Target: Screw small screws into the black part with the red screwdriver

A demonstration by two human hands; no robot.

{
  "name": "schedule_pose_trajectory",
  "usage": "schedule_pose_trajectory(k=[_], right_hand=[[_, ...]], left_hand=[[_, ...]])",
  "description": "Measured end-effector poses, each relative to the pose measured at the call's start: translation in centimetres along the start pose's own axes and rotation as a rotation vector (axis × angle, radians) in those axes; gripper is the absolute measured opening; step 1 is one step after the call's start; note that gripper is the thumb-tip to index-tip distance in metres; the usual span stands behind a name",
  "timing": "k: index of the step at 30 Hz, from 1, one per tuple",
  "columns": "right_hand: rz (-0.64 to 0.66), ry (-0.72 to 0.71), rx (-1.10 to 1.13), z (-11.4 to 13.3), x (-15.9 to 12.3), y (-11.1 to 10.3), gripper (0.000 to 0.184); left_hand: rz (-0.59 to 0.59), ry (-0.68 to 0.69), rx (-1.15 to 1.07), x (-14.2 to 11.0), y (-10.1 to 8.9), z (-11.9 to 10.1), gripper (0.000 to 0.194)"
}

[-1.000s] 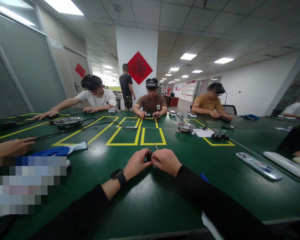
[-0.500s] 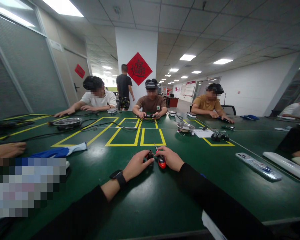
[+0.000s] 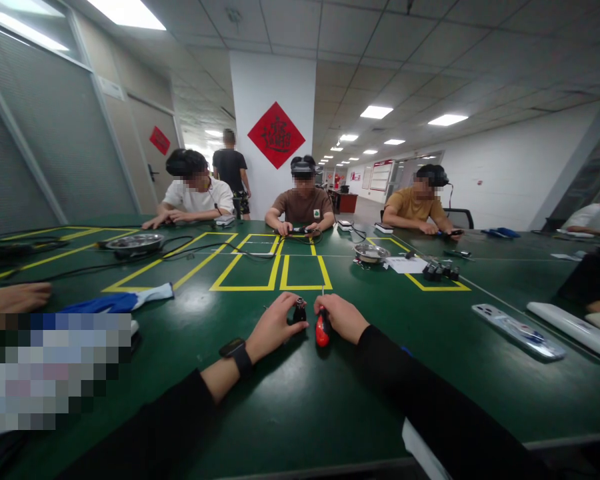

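Observation:
My left hand curls its thumb and fingers round a small black bottle-shaped part with a shiny round top, held upright at the table. Just to the right, my right hand is closed on a red and black screwdriver. Its handle points toward me and the thin metal shaft points away, partly hidden by the fingers. A small gap separates the screwdriver from the black part.
On the green table, a phone and a white device lie right. Blue-white gloves lie left. Metal bowls, black parts and cables stand farther off. Several co-workers sit around; another person's hand is at left.
My right hand has turned the screwdriver, its handle now nearer me and its shaft more upright in view. My left hand keeps its place with the black part. A person behind has walked left.

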State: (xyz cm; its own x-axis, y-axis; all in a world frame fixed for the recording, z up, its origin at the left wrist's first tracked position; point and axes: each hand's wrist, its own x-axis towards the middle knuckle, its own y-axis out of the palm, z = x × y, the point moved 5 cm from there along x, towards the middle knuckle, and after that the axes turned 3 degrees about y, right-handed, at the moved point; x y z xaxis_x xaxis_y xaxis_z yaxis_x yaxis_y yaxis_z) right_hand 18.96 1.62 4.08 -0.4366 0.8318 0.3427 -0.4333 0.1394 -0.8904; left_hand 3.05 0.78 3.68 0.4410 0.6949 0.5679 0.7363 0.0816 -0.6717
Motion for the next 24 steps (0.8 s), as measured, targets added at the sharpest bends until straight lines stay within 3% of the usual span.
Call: schedule_pose_trajectory(k=[4, 8, 12, 17, 24], right_hand=[[-0.118, 0.005, 0.148, 0.4, 0.1, -1.1, 0.022], [-0.382, 0.032, 0.345, 1.1, -0.2, -2.9, 0.016], [-0.574, 0.098, 0.722, 1.6, -0.9, -3.5, 0.02], [-0.631, 0.039, 1.132, 3.1, -1.4, -3.3, 0.018], [-0.54, -0.037, 1.209, 3.7, -1.3, -2.5, 0.023]], left_hand=[[0.01, -0.03, -0.018, 0.0, 0.2, 0.3, 0.035], [0.035, -0.062, -0.041, -0.1, 0.3, 0.6, 0.034], [0.036, -0.068, -0.065, -0.2, 0.3, 0.5, 0.033], [0.048, -0.071, -0.033, -0.2, 0.4, 0.4, 0.029], [0.072, -0.067, 0.002, -0.2, 0.3, 0.2, 0.029]])
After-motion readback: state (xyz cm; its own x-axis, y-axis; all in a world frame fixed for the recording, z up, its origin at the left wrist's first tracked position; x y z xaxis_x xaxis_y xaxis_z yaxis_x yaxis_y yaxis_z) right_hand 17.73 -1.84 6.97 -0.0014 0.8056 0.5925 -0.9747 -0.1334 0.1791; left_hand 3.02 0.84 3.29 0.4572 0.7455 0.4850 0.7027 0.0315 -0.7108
